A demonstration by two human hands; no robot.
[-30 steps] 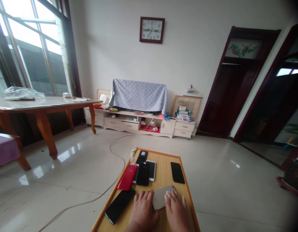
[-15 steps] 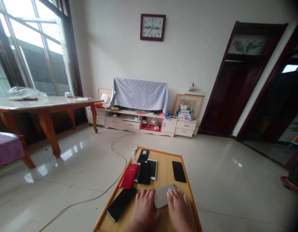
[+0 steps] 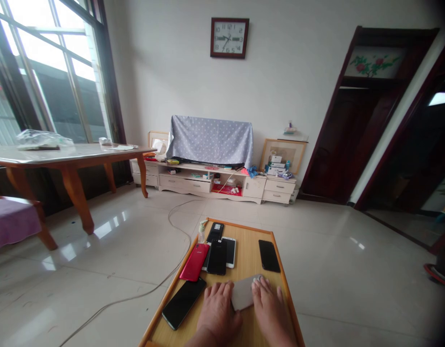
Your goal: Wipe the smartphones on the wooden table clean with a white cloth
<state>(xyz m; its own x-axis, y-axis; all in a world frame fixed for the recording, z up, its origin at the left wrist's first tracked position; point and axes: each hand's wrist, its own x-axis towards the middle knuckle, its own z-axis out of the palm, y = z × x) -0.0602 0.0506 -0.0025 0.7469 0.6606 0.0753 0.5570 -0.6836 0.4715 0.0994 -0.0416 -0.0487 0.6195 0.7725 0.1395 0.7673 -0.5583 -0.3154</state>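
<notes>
A light grey phone (image 3: 242, 293) lies slanted on the small wooden table (image 3: 247, 236), its flat side up. My left hand (image 3: 218, 306) holds its left end, fingers bent along the edge and thumb near the lower corner. Over the right end, my right hand (image 3: 268, 301) presses its fingers down, with a small white piece, perhaps tissue, under the fingertips. A large black phone (image 3: 183, 303) is left of my left hand. Beyond lie a red phone (image 3: 194, 261) and a black phone (image 3: 217, 257) overlapping a white-edged phone (image 3: 230, 252).
Another dark phone (image 3: 269, 256) lies near the table's right edge. At the far left corner are a clear pump bottle (image 3: 202, 232) and a black phone (image 3: 215, 232). A cable (image 3: 136, 295) runs over the floor. A low white cabinet (image 3: 186, 184) stands by the wall.
The view has shifted slightly. Both hands stay at the grey phone, with the right fingers still pressed on its right end; little else differs.
</notes>
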